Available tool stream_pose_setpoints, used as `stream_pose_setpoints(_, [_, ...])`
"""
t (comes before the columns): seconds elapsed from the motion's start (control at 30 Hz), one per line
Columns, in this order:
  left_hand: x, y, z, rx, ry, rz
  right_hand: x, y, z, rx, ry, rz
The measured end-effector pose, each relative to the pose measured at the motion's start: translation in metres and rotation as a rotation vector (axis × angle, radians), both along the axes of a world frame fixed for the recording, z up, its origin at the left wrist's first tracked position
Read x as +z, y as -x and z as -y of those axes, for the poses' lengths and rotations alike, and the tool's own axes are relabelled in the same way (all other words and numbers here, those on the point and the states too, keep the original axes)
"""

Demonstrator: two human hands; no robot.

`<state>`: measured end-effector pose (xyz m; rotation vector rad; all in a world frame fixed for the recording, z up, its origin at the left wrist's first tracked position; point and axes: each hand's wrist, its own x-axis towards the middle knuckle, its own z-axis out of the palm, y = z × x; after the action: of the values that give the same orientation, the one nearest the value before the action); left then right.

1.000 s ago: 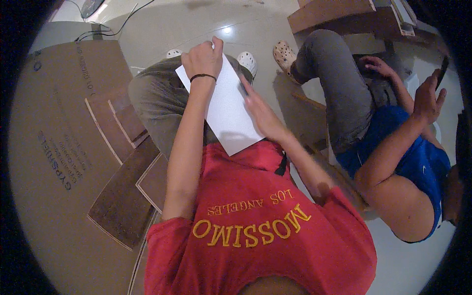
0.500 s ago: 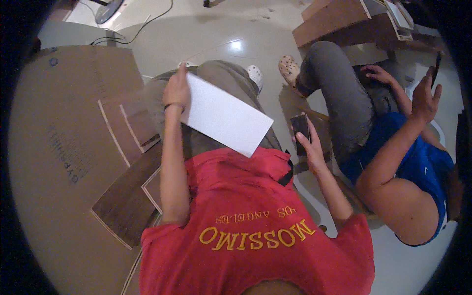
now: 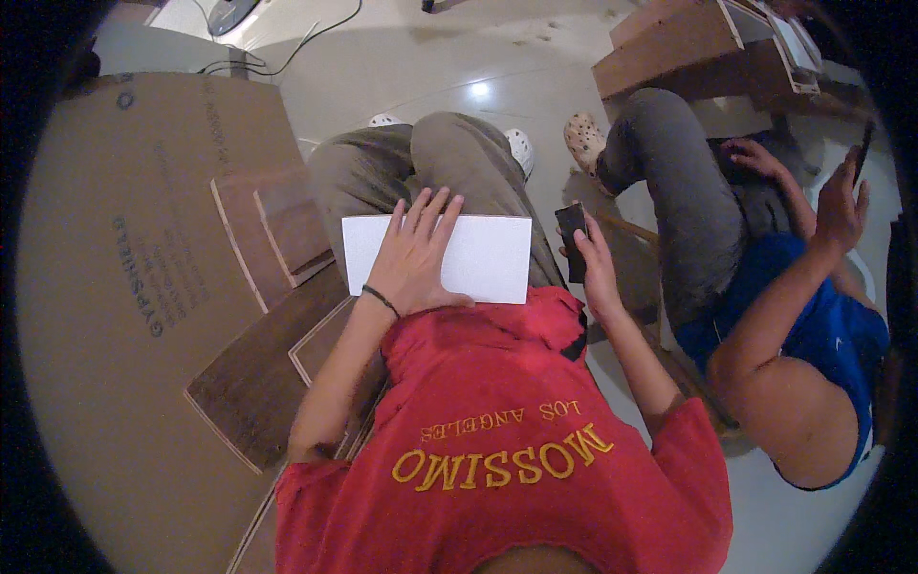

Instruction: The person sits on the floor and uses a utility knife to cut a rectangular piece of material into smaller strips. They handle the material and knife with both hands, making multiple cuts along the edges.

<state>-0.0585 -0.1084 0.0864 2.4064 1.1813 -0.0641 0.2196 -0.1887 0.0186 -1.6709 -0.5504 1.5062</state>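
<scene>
A white rectangular board (image 3: 492, 258) lies across my thighs, its long sides running left to right. My left hand (image 3: 421, 253) rests flat on its left half, fingers spread and pointing away from me, thumb along the near edge. To the right of the board, my right hand (image 3: 598, 263) grips a dark, slim rectangular block (image 3: 571, 239), held upright and apart from the board. Whether that block is a sanding block or something else, I cannot tell.
Brown wooden panels (image 3: 258, 383) lie at my left on a large printed cardboard sheet (image 3: 105, 287). A person in a blue top (image 3: 765, 287) sits close on my right, holding a dark thin object (image 3: 863, 153). Wooden box-like pieces (image 3: 679, 48) stand far right; a black cable (image 3: 306, 43) crosses the floor.
The board has turned from a slant to level across my lap. My left hand has gone from gripping its far left corner to lying flat on top. The right hand still holds the dark block.
</scene>
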Motion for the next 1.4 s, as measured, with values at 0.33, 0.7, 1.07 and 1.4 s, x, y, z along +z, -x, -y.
stream_pose_setpoints(0.33, [-0.002, -0.025, -0.01, 0.048, -0.005, 0.062, 0.005, -0.009, -0.004, 0.006, -0.191, 0.008])
stream_pose_setpoints(0.7, [-0.035, -0.067, -0.024, 0.167, -0.127, 0.183, 0.017, 0.015, -0.042, 0.262, -0.265, 0.093])
stream_pose_setpoints(1.07, [-0.045, -0.062, -0.03, 0.17, -0.141, 0.23, 0.021, 0.023, 0.001, 0.58, -0.395, 0.345])
stream_pose_setpoints(1.4, [-0.049, -0.061, -0.03, 0.174, -0.13, 0.173, -0.002, 0.039, -0.078, 0.513, -0.347, 0.179])
